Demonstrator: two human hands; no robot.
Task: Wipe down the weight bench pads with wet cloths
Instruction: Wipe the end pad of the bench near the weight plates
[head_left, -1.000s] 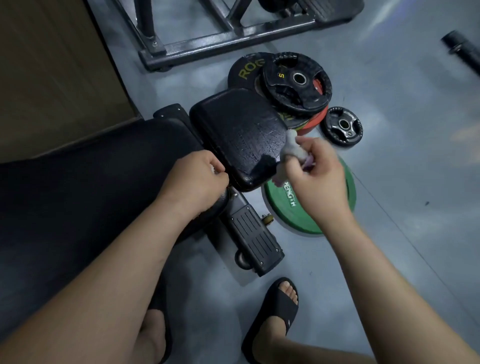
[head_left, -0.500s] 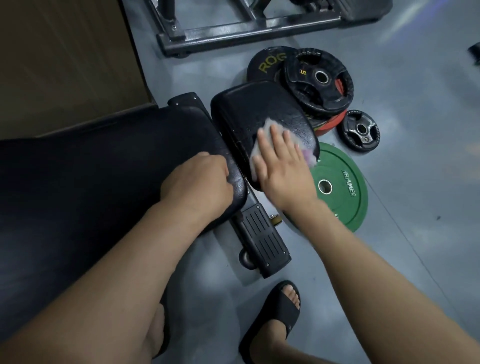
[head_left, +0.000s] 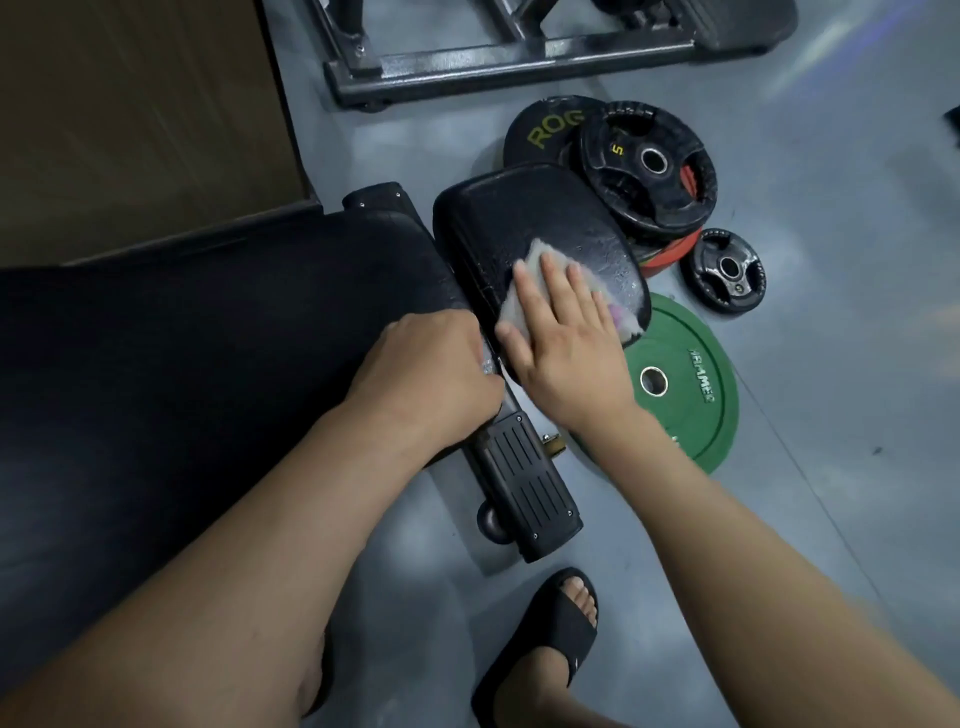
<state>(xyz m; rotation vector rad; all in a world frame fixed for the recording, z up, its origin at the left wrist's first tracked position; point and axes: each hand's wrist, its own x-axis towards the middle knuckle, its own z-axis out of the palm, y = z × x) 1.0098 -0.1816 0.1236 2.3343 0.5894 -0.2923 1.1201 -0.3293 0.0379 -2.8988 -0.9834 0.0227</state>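
The weight bench has a long black back pad (head_left: 182, 374) on the left and a small black seat pad (head_left: 524, 218) beside it, glistening wet. A pale wet cloth (head_left: 530, 265) lies flat on the seat pad's near half. My right hand (head_left: 566, 338) presses on the cloth with straight, spread fingers. My left hand (head_left: 426, 379) is curled over the back pad's right end at the gap between the pads; a bit of something pale shows under its fingers, and I cannot tell what it is.
Black weight plates (head_left: 649, 171), a small black plate (head_left: 727, 270) and a green plate (head_left: 685, 384) lie on the grey floor right of the seat. A steel rack base (head_left: 519, 57) runs across the top. The bench's black foot (head_left: 524, 488) and my sandalled foot (head_left: 556, 639) are below.
One second ago my right hand held the bunched cloth at the seat pad's right edge. It then laid the cloth flat and now presses it slightly further left. My left hand stayed put.
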